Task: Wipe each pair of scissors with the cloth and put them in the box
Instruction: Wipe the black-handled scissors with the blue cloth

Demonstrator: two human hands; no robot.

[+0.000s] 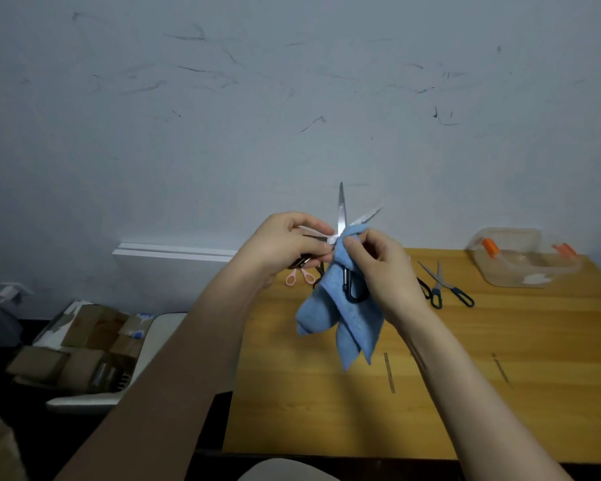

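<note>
Scuffed grey wall [292, 98] is rising behind a yellow wooden table [500, 376]. Above the table's left end, the left hand [285, 244] is gripping a pair of steel black-handled scissors [341, 210], blades spread and pointing up. The right hand [382, 269] is pinching a blue cloth [333, 307] against them near the pivot. Pink-handled scissors [301, 276] and dark-handled scissors [441, 282] are lying on the table, and a clear plastic box with orange clips [514, 272] is sitting at the far right corner.
</note>
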